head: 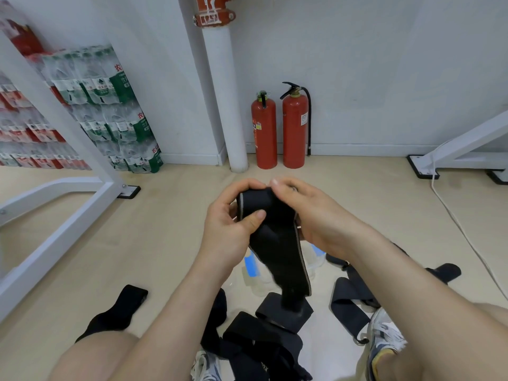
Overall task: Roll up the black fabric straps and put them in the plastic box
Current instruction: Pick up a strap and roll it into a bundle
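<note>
Holding, as I read it: left hand [229,226], thumb and curled fingers pinching the black fabric strap [276,243] at its upper end; long axis running down from the grip, tail hanging before the clear plastic box [252,268]; right hand [319,215] pinching the same top edge.

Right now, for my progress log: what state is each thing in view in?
Held strap: top end curled over, tail hanging down.
Left hand: grips the strap, thumb on front.
Right hand: pinches the strap's top.
Floor straps: loose, unrolled.
Plastic box: on floor, mostly hidden.
Fire extinguishers: upright by wall.
</note>
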Tool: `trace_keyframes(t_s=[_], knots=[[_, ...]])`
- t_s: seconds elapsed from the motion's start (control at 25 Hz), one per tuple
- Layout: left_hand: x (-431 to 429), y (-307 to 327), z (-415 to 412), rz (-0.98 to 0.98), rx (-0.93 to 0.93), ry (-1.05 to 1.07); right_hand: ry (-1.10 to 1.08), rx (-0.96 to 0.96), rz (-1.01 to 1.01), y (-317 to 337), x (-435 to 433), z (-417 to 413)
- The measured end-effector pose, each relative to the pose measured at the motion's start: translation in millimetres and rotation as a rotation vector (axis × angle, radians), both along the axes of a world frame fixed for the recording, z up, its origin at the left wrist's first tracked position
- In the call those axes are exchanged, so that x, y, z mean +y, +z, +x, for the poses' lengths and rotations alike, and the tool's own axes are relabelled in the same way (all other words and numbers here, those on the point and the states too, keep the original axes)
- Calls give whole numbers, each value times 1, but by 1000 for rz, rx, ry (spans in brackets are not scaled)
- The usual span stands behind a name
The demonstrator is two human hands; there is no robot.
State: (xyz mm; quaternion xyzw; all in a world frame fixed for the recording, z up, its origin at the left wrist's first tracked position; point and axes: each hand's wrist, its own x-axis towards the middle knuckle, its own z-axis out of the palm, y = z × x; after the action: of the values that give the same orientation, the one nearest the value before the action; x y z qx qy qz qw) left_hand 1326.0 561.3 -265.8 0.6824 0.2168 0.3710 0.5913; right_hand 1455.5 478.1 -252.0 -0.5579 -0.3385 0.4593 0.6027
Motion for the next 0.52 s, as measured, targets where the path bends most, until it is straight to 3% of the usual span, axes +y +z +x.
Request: trace_keyframes(t_s=[0.2,0.36,0.52], knots=[[3,0,-1,-182,43,-145,-107,-86,48,-6,3,5],[6,1,0,-227,121,-61,-109,-243,67,-8,3,-3],[8,-1,-2,-136,86,-45,27,-64,-41,4,-1,0]])
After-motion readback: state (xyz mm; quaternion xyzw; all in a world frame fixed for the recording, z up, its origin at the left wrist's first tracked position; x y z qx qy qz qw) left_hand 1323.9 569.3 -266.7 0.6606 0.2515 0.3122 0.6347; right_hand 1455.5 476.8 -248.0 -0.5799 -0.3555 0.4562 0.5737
